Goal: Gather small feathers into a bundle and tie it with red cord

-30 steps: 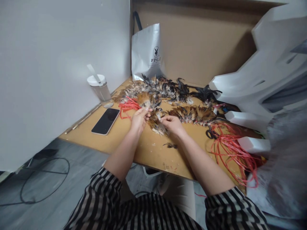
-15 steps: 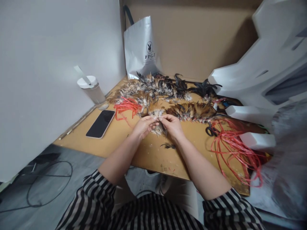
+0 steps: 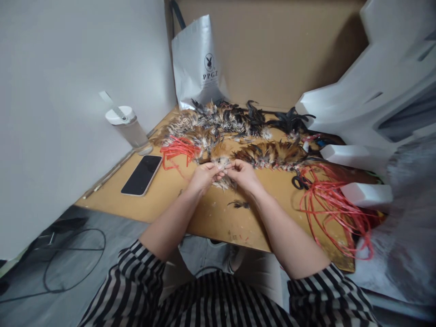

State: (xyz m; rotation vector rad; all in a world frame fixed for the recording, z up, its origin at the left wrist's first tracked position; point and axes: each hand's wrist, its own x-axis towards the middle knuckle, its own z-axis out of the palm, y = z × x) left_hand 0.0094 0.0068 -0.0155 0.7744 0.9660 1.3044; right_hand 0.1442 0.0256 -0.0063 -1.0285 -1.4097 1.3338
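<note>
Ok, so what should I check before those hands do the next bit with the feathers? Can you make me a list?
1. Left hand at the brown feather tuft: ok, its fingers are pinched at the pale base.
2. Right hand gripping well: cannot tell, its fingertips meet the left ones and the detail is too small.
3. Tabletop near the hands free of loose bits: not ok, a dark feather scrap lies there.
4. Phone away from the hands: ok, it lies flat to their left.
5. Cup closed: ok, its white lid is on.
</note>
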